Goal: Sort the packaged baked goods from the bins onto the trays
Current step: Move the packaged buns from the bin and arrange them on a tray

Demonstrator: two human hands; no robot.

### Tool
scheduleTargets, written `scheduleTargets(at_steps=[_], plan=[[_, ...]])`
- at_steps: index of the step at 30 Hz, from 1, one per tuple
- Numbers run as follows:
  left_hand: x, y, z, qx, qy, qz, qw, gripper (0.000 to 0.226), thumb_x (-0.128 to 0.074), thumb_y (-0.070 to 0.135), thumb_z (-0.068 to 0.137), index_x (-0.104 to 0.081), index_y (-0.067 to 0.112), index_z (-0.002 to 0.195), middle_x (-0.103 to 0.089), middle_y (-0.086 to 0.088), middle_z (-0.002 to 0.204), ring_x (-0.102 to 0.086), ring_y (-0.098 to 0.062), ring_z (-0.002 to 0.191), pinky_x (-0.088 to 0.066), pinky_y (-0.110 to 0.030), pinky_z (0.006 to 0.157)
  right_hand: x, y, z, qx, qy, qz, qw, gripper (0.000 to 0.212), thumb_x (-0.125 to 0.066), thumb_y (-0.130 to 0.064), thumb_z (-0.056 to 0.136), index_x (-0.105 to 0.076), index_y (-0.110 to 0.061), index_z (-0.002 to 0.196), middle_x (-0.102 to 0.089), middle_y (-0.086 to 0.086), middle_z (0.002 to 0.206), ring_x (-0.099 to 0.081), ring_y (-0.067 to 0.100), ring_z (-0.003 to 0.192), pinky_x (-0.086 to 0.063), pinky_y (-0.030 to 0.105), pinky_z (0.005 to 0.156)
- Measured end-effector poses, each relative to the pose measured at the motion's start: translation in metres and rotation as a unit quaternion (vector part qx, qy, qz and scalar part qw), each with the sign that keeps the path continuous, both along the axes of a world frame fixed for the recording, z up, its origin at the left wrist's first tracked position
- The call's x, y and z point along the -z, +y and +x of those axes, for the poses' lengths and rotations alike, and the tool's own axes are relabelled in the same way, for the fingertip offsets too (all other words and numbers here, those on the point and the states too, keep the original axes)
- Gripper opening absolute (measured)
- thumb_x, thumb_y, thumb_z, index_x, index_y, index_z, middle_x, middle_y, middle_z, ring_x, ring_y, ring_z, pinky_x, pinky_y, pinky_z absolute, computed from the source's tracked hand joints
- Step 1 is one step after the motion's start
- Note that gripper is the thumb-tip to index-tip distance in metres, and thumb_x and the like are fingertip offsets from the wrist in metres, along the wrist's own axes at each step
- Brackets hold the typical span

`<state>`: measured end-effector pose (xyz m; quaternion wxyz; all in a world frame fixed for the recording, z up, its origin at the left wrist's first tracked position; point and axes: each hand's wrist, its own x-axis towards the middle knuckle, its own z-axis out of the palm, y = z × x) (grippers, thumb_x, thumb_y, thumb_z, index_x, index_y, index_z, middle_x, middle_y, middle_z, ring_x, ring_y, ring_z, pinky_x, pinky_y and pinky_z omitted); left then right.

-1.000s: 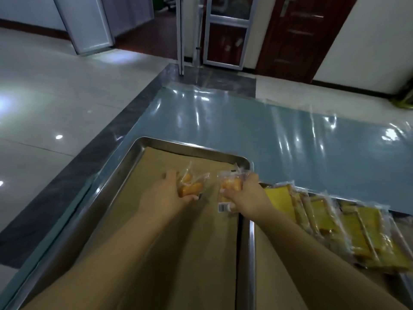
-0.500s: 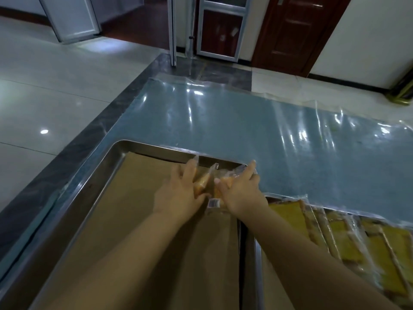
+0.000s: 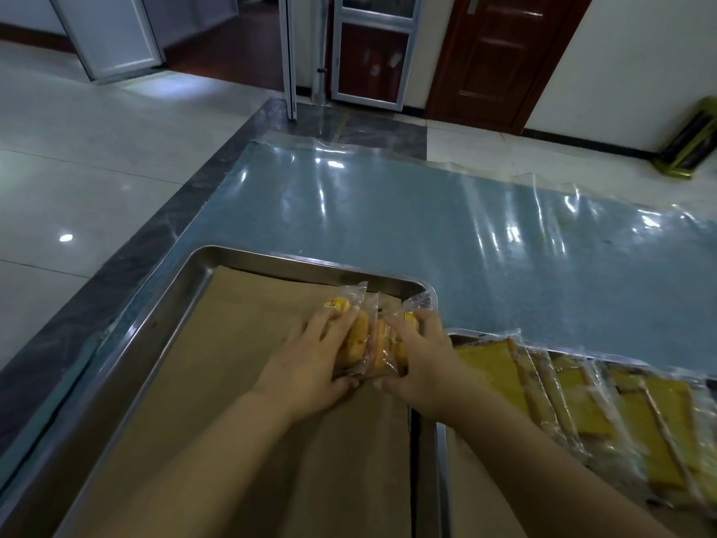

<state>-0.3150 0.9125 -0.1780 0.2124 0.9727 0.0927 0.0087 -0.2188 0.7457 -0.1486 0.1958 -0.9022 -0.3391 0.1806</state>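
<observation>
Grasping left pack with fingers of left hand, right pack with those of right hand, both clear crinkled wrappers showing golden-orange cakes, touching in far corner of papered tray.

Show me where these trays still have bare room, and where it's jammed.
Free: the brown liner of the left tray, from its left rim to the left hand and along the near side. Crowded: its far right corner, where left hand and right hand hold two bun packs side by side; the right tray, mostly under overlapping yellow cake packs.
</observation>
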Motion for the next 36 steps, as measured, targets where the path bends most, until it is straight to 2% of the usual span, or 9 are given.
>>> scheduleTargets(at_steps=[4, 8, 14, 20, 25, 28, 31, 33, 36], plan=[[0.008, -0.002, 0.009, -0.045, -0.018, -0.017, 0.999, 0.095, -0.069, 0.045, 0.077, -0.006, 0.029, 0.147, -0.016, 0.007, 0.151, -0.022, -0.026, 0.135, -0.033, -0.041, 0.106, 0.004, 0.007, -0.002, 0.022, -0.139, -0.025, 0.99, 0.066, -0.065, -0.045, 0.081, -0.032, -0.034, 0.138, -0.025, 0.003, 0.145, -0.026, 0.03, 0.133, -0.038, 0.043, 0.104], [0.011, 0.002, 0.025, -0.071, -0.05, -0.024, 0.996, 0.08, -0.07, 0.04, 0.077, -0.024, 0.029, 0.142, -0.024, 0.0, 0.144, -0.025, -0.022, 0.129, -0.037, -0.036, 0.099, 0.013, 0.016, 0.007, 0.039, -0.192, -0.008, 0.981, 0.059, -0.064, -0.039, 0.084, -0.038, -0.028, 0.136, -0.032, 0.003, 0.142, -0.028, 0.027, 0.13, -0.038, 0.039, 0.102], [0.01, 0.001, 0.043, -0.094, -0.053, 0.021, 0.994, 0.067, -0.067, 0.043, 0.078, -0.033, 0.03, 0.135, -0.028, -0.001, 0.137, -0.026, -0.023, 0.121, -0.043, -0.035, 0.089, 0.023, 0.024, 0.022, 0.087, -0.162, 0.033, 0.982, 0.057, -0.066, -0.031, 0.084, -0.042, -0.018, 0.134, -0.036, 0.006, 0.137, -0.025, 0.024, 0.131, -0.031, 0.039, 0.109], [0.003, 0.0, 0.027, -0.067, -0.006, 0.009, 0.998, 0.082, -0.065, 0.04, 0.081, -0.015, 0.03, 0.146, -0.017, 0.002, 0.148, -0.018, -0.023, 0.133, -0.035, -0.038, 0.103, 0.009, 0.016, 0.018, 0.082, -0.113, -0.027, 0.99, 0.07, -0.064, -0.04, 0.081, -0.03, -0.02, 0.139, -0.029, 0.005, 0.144, -0.018, 0.028, 0.138, -0.022, 0.047, 0.113], [-0.028, -0.006, -0.005, -0.054, 0.015, 0.013, 0.998, 0.073, -0.065, 0.042, 0.081, -0.027, 0.032, 0.142, -0.026, 0.001, 0.147, -0.026, -0.023, 0.132, -0.035, -0.038, 0.104, -0.035, -0.006, 0.004, 0.099, -0.091, -0.011, 0.991, 0.058, -0.059, -0.029, 0.087, -0.034, -0.018, 0.139, -0.04, 0.008, 0.139, -0.033, 0.028, 0.128, -0.032, 0.042, 0.105], [-0.049, -0.017, -0.026, -0.046, 0.012, 0.023, 0.999, 0.06, -0.064, 0.043, 0.081, -0.037, 0.031, 0.134, -0.035, 0.001, 0.142, -0.034, -0.023, 0.127, -0.039, -0.038, 0.099, -0.061, -0.029, -0.016, 0.074, -0.096, -0.009, 0.993, 0.05, -0.055, -0.021, 0.089, -0.039, -0.018, 0.137, -0.047, 0.008, 0.132, -0.044, 0.026, 0.119, -0.038, 0.037, 0.096], [-0.068, -0.032, -0.044, -0.021, -0.003, 0.027, 0.999, 0.055, -0.064, 0.043, 0.082, -0.042, 0.031, 0.13, -0.042, 0.002, 0.137, -0.044, -0.021, 0.119, -0.043, -0.035, 0.092, -0.082, -0.056, -0.039, 0.034, -0.121, -0.032, 0.992, 0.042, -0.057, -0.029, 0.089, -0.048, -0.022, 0.129, -0.056, 0.004, 0.123, -0.053, 0.023, 0.109, -0.043, 0.033, 0.083], [-0.079, -0.043, -0.057, -0.002, -0.017, 0.035, 0.999, 0.048, -0.063, 0.045, 0.081, -0.046, 0.032, 0.124, -0.05, 0.005, 0.128, -0.051, -0.016, 0.108, -0.045, -0.029, 0.078, -0.093, -0.076, -0.055, 0.01, -0.137, -0.05, 0.989, 0.038, -0.058, -0.031, 0.087, -0.052, -0.025, 0.124, -0.059, 0.001, 0.119, -0.055, 0.02, 0.105, -0.042, 0.03, 0.079], [-0.093, -0.063, -0.076, 0.029, -0.028, 0.055, 0.998, 0.04, -0.063, 0.048, 0.081, -0.05, 0.034, 0.116, -0.054, 0.01, 0.117, -0.046, -0.006, 0.091, -0.032, -0.019, 0.057, -0.106, -0.108, -0.075, -0.011, -0.146, -0.086, 0.985, 0.034, -0.059, -0.033, 0.086, -0.054, -0.026, 0.119, -0.059, -0.001, 0.119, -0.055, 0.02, 0.106, -0.046, 0.034, 0.087]])
